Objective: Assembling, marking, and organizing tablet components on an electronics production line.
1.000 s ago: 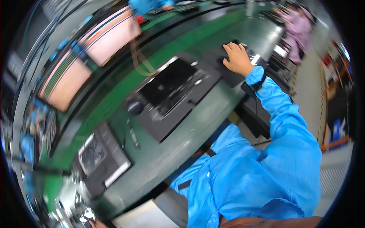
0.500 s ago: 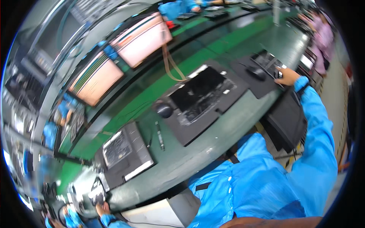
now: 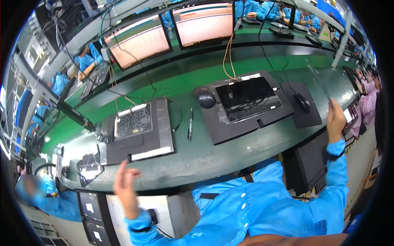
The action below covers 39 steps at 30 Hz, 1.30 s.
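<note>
My left hand (image 3: 126,190) is raised in front of the bench's near edge, fingers apart and holding nothing. Beyond it lies a black mat (image 3: 160,133) carrying a clear-filmed panel with round fan-like outlines (image 3: 133,123). A glossy dark film-covered sheet (image 3: 90,167) rests at the bench edge to its left. At the right, my right hand (image 3: 335,123) is closed on the near end of a thin, see-through-looking flat panel (image 3: 322,82), smeared by motion. A black mouse (image 3: 303,102) on its pad is nearest to that hand.
Mid-bench, a dark screen panel (image 3: 246,97) lies on a black mat beside another mouse (image 3: 204,97). A pen (image 3: 190,125) lies between the mats. Two monitors (image 3: 137,43) stand behind, with cables hanging. A co-worker's blue sleeve (image 3: 65,203) is at lower left; a black bin (image 3: 314,164) is below right.
My view has turned, shifting the bench in the picture. My left hand has come away from the glossy dark sheet. My right hand has lifted the flat panel from beside the right mouse.
</note>
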Motion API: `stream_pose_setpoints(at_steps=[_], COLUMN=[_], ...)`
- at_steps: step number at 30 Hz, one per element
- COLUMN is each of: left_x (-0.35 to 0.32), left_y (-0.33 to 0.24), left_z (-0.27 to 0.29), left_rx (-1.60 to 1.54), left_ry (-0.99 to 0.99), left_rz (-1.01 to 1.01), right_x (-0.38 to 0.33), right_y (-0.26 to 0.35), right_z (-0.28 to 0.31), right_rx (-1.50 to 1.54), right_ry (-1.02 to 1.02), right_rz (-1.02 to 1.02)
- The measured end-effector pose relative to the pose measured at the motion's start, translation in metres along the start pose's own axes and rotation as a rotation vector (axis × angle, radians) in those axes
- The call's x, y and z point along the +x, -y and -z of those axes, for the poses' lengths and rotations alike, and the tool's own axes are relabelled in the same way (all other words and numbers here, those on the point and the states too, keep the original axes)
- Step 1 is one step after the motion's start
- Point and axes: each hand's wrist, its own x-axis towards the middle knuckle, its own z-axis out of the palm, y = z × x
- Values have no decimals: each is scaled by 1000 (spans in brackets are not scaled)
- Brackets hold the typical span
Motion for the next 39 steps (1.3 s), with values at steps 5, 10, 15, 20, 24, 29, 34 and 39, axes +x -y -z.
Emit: stream_pose_setpoints(at_steps=[5, 10, 15, 20, 24, 29, 34, 39], left_x=[-34, -28, -41, -73, -89, -83, -78, -81], left_y=[-27, -54, 13, 17, 16, 28, 28, 33], left_z=[-177, -172, -73, -37, -28, -28, -33, -32], left_rx=[-739, -821, -940, -1045, -1059, -1039, -1045, -1054], left_ry=[314, -381, -483, -490, -534, -540, -533, -520], left_rz=[-27, 372, 281, 264, 311, 314, 341, 381], right_x=[35, 21, 59, 34, 32, 28, 29, 29], right_y=[243, 391, 409, 411, 407, 409, 409, 409], right_z=[5, -5, -121, -197, -197, -204, -202, -202], right_rx=[517, 1267, 936, 689, 712, 713, 717, 706], right_ry=[-157, 178, 218, 407, 468, 365, 381, 377], right_rz=[508, 840, 276, 216, 228, 256, 265, 264])
